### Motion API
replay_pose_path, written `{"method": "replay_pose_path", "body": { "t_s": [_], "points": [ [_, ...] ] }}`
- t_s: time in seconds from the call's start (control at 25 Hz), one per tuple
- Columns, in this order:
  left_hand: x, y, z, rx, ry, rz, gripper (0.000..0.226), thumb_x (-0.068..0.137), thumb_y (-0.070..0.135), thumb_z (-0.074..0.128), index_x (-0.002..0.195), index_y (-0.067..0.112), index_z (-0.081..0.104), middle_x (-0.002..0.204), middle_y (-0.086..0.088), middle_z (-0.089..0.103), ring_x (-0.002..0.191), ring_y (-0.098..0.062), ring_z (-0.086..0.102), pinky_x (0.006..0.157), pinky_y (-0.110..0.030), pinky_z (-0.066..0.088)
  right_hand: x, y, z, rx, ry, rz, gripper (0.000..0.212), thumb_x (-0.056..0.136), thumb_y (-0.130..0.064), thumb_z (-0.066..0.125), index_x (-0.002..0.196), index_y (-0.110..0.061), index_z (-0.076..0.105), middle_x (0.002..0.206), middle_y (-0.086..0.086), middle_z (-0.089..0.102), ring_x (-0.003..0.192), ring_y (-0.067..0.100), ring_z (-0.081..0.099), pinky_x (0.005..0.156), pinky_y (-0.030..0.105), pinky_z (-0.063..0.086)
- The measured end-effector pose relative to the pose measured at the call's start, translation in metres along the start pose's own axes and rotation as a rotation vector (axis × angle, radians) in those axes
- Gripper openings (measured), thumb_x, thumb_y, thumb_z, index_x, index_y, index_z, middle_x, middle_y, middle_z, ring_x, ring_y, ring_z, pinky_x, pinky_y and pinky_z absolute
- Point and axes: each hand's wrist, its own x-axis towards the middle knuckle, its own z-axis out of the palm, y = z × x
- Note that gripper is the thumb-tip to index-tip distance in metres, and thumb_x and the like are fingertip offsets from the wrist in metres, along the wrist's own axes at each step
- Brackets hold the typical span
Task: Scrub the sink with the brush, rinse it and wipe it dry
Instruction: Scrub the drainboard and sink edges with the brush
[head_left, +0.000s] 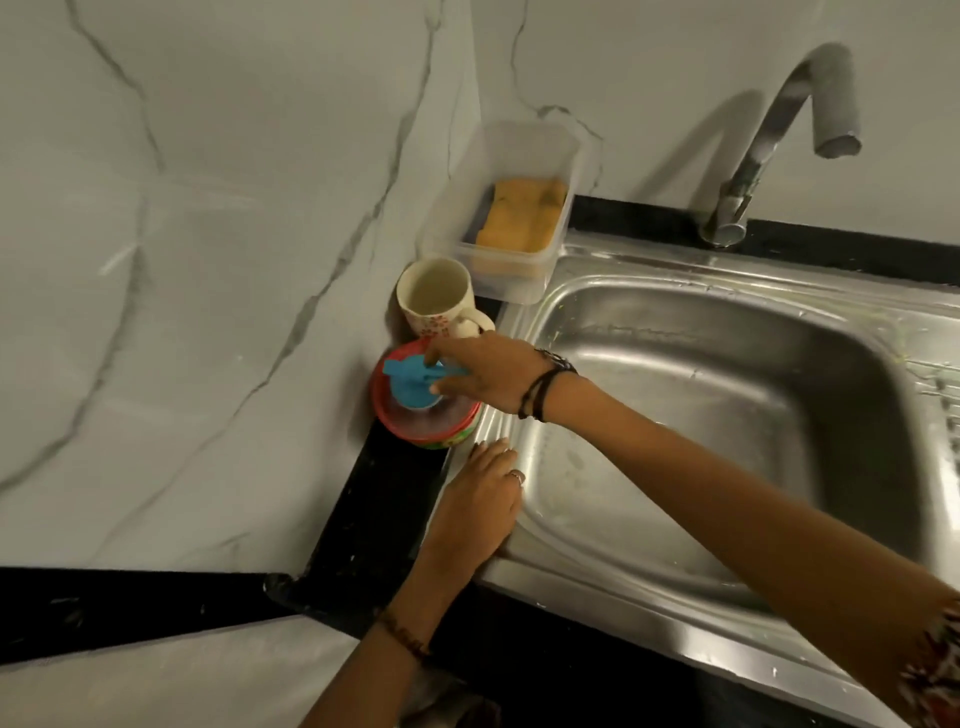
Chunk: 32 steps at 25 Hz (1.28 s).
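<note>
Two hands are in play: my right hand reaches across the sink to the left-hand counter, thumb and fingers loosely pinched on the blue brush, which sits on top of a round red container right at the sink's left edge. My left hand lies flat and open on the sink's rim, holding nothing, just bracing me. The grip on the brush looks shallow to me, fingertips only, so if I lift quickly it could slip and drop into the basin or off the counter. The container stands close to the rim; a sideways tug on the brush might drag or tip it into the sink. Just behind it, nearly touching, stands a flowered mug, and a careless swing of my wrist could knock it over. Beyond that is a clear tub with a yellow sponge, well clear. The basin looks wet, and the tap is not running.
</note>
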Motion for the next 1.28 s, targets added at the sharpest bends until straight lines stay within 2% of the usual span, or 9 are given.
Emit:
{"method": "replay_pose_path", "body": {
  "t_s": [0.24, 0.36, 0.52, 0.64, 0.76, 0.92, 1.0, 1.16, 1.28],
  "points": [
    [0.034, 0.003, -0.01, -0.086, 0.063, -0.002, 0.02, 0.071, 0.011, 0.05, 0.066, 0.019, 0.067, 0.072, 0.005, 0.065, 0.077, -0.014, 0.064, 0.079, -0.024, 0.045, -0.069, 0.088, -0.039, 0.572, 0.411, 0.293, 0.025, 0.092, -0.028, 0.053, 0.113, -0.015, 0.057, 0.061, -0.005, 0.052, 0.035, -0.003, 0.045, 0.036, 0.007, 0.032],
    [0.065, 0.01, -0.029, -0.227, 0.164, -0.065, 0.017, 0.074, 0.001, 0.056, 0.076, 0.009, 0.071, 0.077, -0.002, 0.067, 0.072, -0.017, 0.065, 0.064, -0.028, 0.056, -0.084, 0.158, -0.053, 0.594, 0.626, 0.525, 0.028, 0.094, -0.028, 0.05, 0.11, -0.006, 0.058, 0.064, -0.002, 0.051, 0.041, 0.0, 0.043, 0.037, 0.012, 0.035],
    [0.113, 0.005, -0.068, -0.21, 0.415, -0.105, 0.025, 0.08, -0.004, 0.059, 0.103, 0.003, 0.066, 0.1, -0.01, 0.065, 0.09, -0.022, 0.065, 0.079, -0.03, 0.056, -0.045, 0.204, -0.048, 0.473, 0.827, 0.685, 0.039, 0.097, -0.031, 0.042, 0.125, -0.004, 0.047, 0.093, 0.009, 0.061, 0.072, 0.019, 0.054, 0.056, 0.024, 0.04],
    [0.156, -0.014, -0.078, 0.022, 0.486, -0.06, 0.039, 0.079, 0.004, 0.057, 0.118, 0.002, 0.059, 0.113, -0.017, 0.061, 0.105, -0.031, 0.06, 0.09, -0.039, 0.051, 0.004, 0.182, -0.005, 0.391, 0.701, 0.603, 0.043, 0.099, -0.034, 0.035, 0.137, -0.012, 0.033, 0.1, 0.012, 0.061, 0.074, 0.017, 0.055, 0.058, 0.025, 0.042],
    [0.175, -0.028, -0.08, 0.203, 0.448, -0.103, 0.051, 0.072, 0.007, 0.07, 0.118, 0.007, 0.05, 0.104, -0.017, 0.059, 0.088, -0.028, 0.061, 0.074, -0.033, 0.053, 0.014, 0.164, 0.02, 0.464, 0.569, 0.483, 0.045, 0.099, -0.035, 0.033, 0.139, -0.014, 0.03, 0.079, -0.001, 0.055, 0.057, 0.008, 0.049, 0.048, 0.016, 0.039],
    [0.19, -0.041, -0.102, 0.072, 0.225, -0.19, 0.028, 0.083, 0.015, 0.066, 0.109, 0.006, 0.06, 0.099, -0.011, 0.058, 0.08, -0.023, 0.059, 0.074, -0.025, 0.04, 0.012, 0.185, -0.008, 0.447, 0.859, 0.734, 0.045, 0.099, -0.035, 0.032, 0.135, -0.009, 0.033, 0.085, 0.012, 0.061, 0.061, 0.017, 0.052, 0.05, 0.024, 0.043],
    [0.188, -0.04, -0.117, 0.021, 0.211, -0.208, 0.014, 0.086, 0.02, 0.064, 0.084, 0.006, 0.066, 0.074, -0.009, 0.062, 0.06, -0.014, 0.05, 0.07, -0.02, 0.026, 0.018, 0.174, -0.014, 0.541, 0.696, 0.658, 0.043, 0.1, -0.034, 0.032, 0.135, -0.01, 0.033, 0.091, 0.013, 0.06, 0.061, 0.014, 0.051, 0.05, 0.022, 0.041],
    [0.173, -0.033, -0.149, 0.094, 0.379, -0.117, 0.016, 0.072, 0.018, 0.076, 0.072, 0.006, 0.065, 0.065, -0.011, 0.065, 0.061, -0.029, 0.059, 0.066, -0.033, 0.041, 0.017, 0.134, 0.005, 0.701, 0.305, 0.496, 0.04, 0.098, -0.031, 0.037, 0.131, -0.008, 0.041, 0.077, 0.001, 0.05, 0.056, 0.009, 0.044, 0.05, 0.02, 0.037],
    [0.177, -0.03, -0.174, 0.088, 0.37, -0.137, 0.024, 0.077, 0.022, 0.073, 0.094, 0.004, 0.069, 0.079, -0.015, 0.069, 0.074, -0.033, 0.062, 0.074, -0.035, 0.041, 0.033, 0.146, -0.02, 0.448, 0.436, 0.554, 0.041, 0.099, -0.03, 0.034, 0.133, -0.009, 0.039, 0.093, 0.01, 0.058, 0.073, 0.021, 0.058, 0.06, 0.028, 0.043]
  ]
}}
